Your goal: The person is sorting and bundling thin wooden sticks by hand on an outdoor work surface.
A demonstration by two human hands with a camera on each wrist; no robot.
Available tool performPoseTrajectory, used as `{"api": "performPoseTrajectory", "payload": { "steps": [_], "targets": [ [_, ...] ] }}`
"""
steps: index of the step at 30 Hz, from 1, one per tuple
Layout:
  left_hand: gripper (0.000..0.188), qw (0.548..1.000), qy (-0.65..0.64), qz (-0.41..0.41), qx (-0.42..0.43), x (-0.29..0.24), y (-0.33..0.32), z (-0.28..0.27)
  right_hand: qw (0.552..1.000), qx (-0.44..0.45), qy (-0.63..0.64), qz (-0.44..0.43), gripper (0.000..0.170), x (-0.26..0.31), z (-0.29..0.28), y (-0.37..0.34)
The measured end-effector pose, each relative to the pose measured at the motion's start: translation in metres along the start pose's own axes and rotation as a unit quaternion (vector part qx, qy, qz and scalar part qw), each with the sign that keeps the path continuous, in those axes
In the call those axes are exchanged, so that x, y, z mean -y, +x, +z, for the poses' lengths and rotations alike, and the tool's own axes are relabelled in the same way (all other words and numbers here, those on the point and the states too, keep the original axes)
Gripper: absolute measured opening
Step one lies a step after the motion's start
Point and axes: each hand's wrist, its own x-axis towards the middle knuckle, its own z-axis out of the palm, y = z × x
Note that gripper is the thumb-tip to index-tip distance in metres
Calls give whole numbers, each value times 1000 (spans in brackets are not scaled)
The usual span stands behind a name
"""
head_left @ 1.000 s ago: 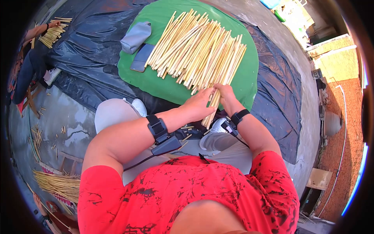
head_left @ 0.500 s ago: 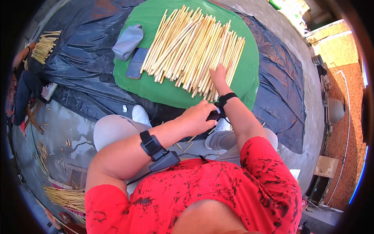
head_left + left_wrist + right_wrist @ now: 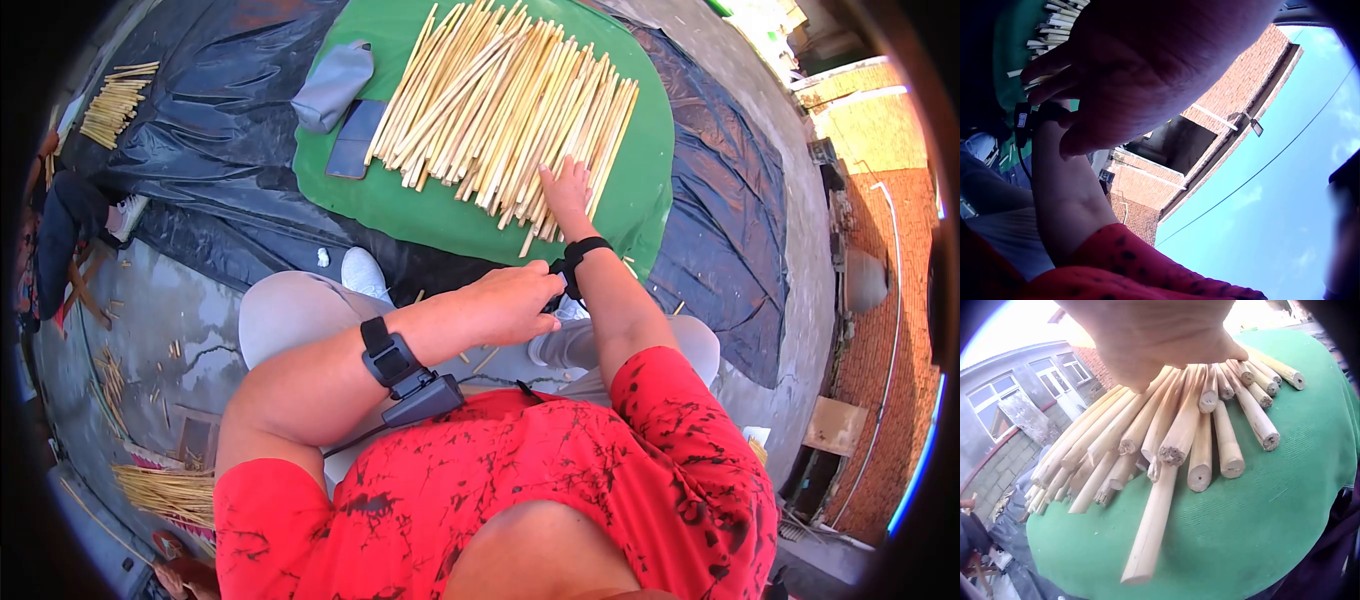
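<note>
A wide layer of pale cut sticks (image 3: 470, 110) lies on a round green surface (image 3: 400, 215). My right hand (image 3: 567, 192) rests on their near ends at the right side; from the right wrist view, the hand (image 3: 1160, 334) has its fingertips down on the sticks (image 3: 1135, 422). One stick (image 3: 1150, 540) juts out beyond the others toward me. Nearer my body, my left hand (image 3: 510, 303) hangs empty beside the right wrist. In the left wrist view the left hand (image 3: 1141, 72) has loosely bent, spread fingers that hold nothing.
A grey pouch (image 3: 332, 88) and a dark flat object (image 3: 355, 140) sit at the green surface's left. Black sheeting (image 3: 235, 130) spreads beneath. Another person's leg (image 3: 75, 215) is at far left, near a small stick pile (image 3: 113, 105). A straw-coloured bundle (image 3: 165, 492) lies lower left.
Both hands held several sticks together near the edge; they have let go of them. My right hand has moved forward onto the layer, while the left stays back, empty.
</note>
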Motion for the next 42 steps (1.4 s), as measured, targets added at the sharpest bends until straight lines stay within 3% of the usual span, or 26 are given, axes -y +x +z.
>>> {"api": "performPoseTrajectory", "payload": {
  "steps": [2,7,9,10,12,15,18,24,26,27,28,30,31,32,34,36,37,42],
  "targets": [
    [40,1000,15,6,20,-1,2,-1,995,82,-48,9,67,-7,2,3],
    [39,998,39,12,37,3,0,7,999,43,27,-2,71,-5,-4,-5],
    [39,994,65,23,81,-1,3,2,991,8,21,-134,74,-2,-1,-17],
    [39,995,62,22,80,0,2,4,990,11,20,-136,74,5,-4,-26],
    [38,989,96,41,105,0,2,8,961,19,10,-277,79,21,-12,-46],
    [38,981,130,27,141,-2,0,9,933,33,32,-357,79,40,-12,-62],
    [39,979,145,21,144,1,1,10,929,67,-55,-361,75,52,-12,-63],
    [39,977,158,24,145,-3,0,5,955,44,-17,-291,69,32,-14,-41],
    [39,977,155,33,140,-4,-2,7,951,54,103,-285,71,23,-20,-44],
    [39,978,157,34,134,-3,-2,7,947,-10,34,-318,61,25,-22,-47],
    [39,978,154,36,135,-2,-2,8,948,-8,31,-317,61,24,-27,-48],
    [37,978,155,49,129,2,-3,11,968,118,150,-163,42,21,-35,-51],
    [37,978,151,51,131,2,-3,11,964,124,180,-150,21,18,-33,-55],
    [37,977,152,45,143,3,-3,12,965,124,179,-146,21,13,-35,-61],
    [36,975,156,38,152,4,-3,12,901,406,123,-94,16,23,-53,-76],
    [35,973,175,39,144,5,-3,13,865,461,-2,-198,16,24,-58,-92],
    [35,973,177,40,143,4,-4,11,854,442,-25,-272,20,16,-51,-98],
    [35,972,164,26,164,-2,-6,5,915,306,-3,-262,24,4,-37,-94]
  ]
}}
